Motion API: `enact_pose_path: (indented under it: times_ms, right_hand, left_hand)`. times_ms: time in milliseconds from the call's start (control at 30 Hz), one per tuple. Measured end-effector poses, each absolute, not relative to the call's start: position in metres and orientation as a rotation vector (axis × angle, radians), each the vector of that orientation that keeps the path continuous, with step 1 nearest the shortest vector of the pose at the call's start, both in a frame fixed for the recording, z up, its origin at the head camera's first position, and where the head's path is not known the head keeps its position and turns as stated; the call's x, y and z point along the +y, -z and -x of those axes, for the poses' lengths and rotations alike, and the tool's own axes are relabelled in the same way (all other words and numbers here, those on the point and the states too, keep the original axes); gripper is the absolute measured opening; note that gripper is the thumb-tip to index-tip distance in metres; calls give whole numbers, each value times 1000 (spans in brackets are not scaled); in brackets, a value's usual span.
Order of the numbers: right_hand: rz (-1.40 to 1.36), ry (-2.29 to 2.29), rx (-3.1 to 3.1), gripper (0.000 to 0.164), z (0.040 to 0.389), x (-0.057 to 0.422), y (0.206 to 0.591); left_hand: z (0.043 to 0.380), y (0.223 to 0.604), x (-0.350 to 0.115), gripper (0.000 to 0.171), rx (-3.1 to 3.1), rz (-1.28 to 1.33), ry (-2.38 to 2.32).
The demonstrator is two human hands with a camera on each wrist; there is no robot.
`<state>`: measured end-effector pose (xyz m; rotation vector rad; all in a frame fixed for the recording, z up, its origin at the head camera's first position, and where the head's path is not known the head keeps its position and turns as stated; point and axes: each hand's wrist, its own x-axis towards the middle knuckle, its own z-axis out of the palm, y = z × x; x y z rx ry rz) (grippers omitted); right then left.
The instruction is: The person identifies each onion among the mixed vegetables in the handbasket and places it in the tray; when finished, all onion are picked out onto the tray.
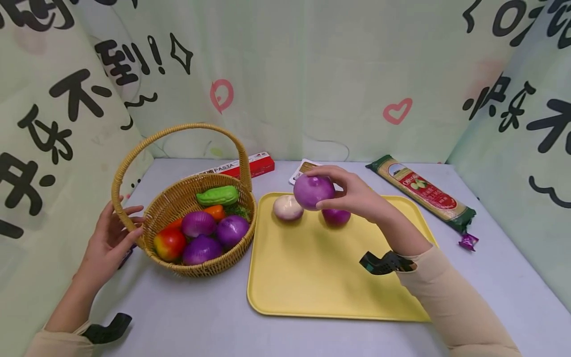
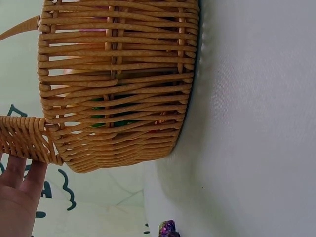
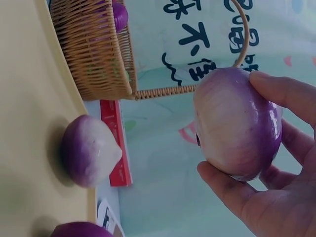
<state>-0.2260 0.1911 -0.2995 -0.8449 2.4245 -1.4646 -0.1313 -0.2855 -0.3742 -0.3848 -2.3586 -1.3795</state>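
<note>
My right hand pinches a purple onion between thumb and fingers, above the far part of a yellow tray. In the right wrist view, the held onion shows a paler side. Below it on the tray sit a pale, purple-tinged onion and a darker purple onion, partly hidden by the hand. At the left, my left hand holds the base of the arched handle of a wicker basket. The left wrist view shows fingers behind that handle base.
Inside the basket lie several purple onions, a red-yellow fruit, orange pieces and a green bumpy vegetable. Behind stand a red pasta box and a white card. A pasta bag and purple candy lie right.
</note>
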Motion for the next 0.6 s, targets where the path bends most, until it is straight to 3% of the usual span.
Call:
enact_pose_path:
  times_ms: [600]
  right_hand:
    - [661,1402,2551,59,223,234,304]
  left_hand:
    - [132,374,-286,81,-2353,400,1376]
